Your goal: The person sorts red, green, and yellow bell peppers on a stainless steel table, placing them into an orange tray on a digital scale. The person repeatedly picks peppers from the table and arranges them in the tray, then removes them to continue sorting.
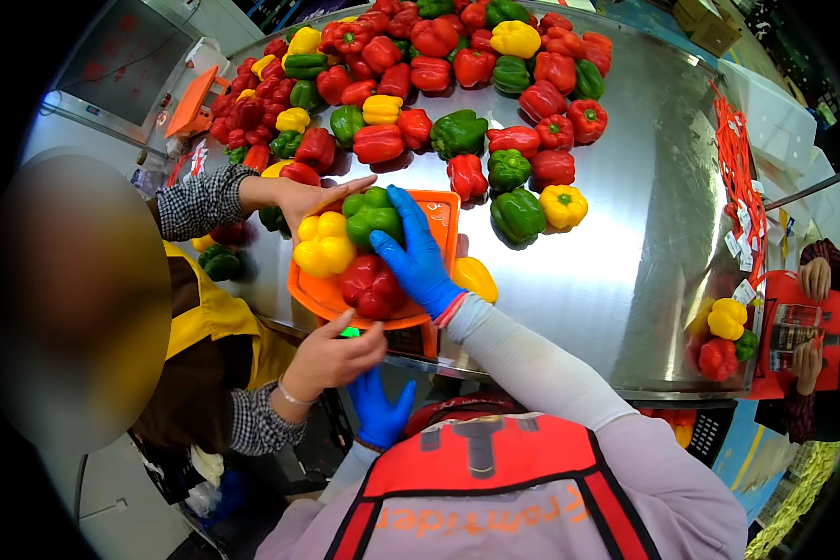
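Note:
My right hand (420, 259), in a blue glove, has its thumb and fingers around the right side of a green bell pepper (374, 213). That pepper is grouped with a yellow bell pepper (324, 245) and a red bell pepper (371, 287) over an orange plastic tray (430, 210). Below the tray's front edge, my left hand (381, 409), also gloved in blue, is empty with its fingers apart. A co-worker's bare hand (315, 203) touches the yellow pepper from the upper left; the co-worker's other hand (339, 350) is just below the red pepper.
Many loose red, green and yellow bell peppers (430, 73) cover the far part of the steel table (644, 210). A yellow pepper (474, 278) lies right of the tray. Red net bags (738, 161) hang at the right edge, where another person's hands (815, 278) show. The co-worker stands close at left.

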Action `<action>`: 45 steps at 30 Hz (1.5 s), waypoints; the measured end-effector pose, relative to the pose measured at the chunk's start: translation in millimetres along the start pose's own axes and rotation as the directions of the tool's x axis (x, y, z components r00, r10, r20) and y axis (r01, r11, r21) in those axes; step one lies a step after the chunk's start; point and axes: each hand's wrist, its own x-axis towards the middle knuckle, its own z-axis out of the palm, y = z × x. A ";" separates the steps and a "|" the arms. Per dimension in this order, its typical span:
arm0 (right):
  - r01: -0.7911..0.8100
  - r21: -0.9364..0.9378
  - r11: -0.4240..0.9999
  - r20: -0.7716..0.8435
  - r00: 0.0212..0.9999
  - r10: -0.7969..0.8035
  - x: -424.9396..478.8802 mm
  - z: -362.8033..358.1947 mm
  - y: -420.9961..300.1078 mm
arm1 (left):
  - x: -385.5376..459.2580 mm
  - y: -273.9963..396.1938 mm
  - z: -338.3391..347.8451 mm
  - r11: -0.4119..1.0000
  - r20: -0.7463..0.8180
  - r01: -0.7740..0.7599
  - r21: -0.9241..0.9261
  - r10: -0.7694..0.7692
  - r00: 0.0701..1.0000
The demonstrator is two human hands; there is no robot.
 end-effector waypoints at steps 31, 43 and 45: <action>-0.129 -0.718 0.684 0.157 0.928 0.339 -84.2 -108.4 20.3 | 137.4 -126.1 -23.8 0.740 -0.277 0.158 -0.654 -0.428 0.860; -0.392 -0.530 0.752 -0.068 0.903 0.424 -54.9 -199.1 31.4 | 183.0 -142.9 11.5 0.699 0.129 0.258 -0.667 -0.233 0.964; -0.456 -0.531 0.715 -0.085 0.868 0.490 -28.9 -201.3 22.0 | 184.3 -91.2 -0.2 0.518 0.221 0.322 -0.793 -0.248 0.943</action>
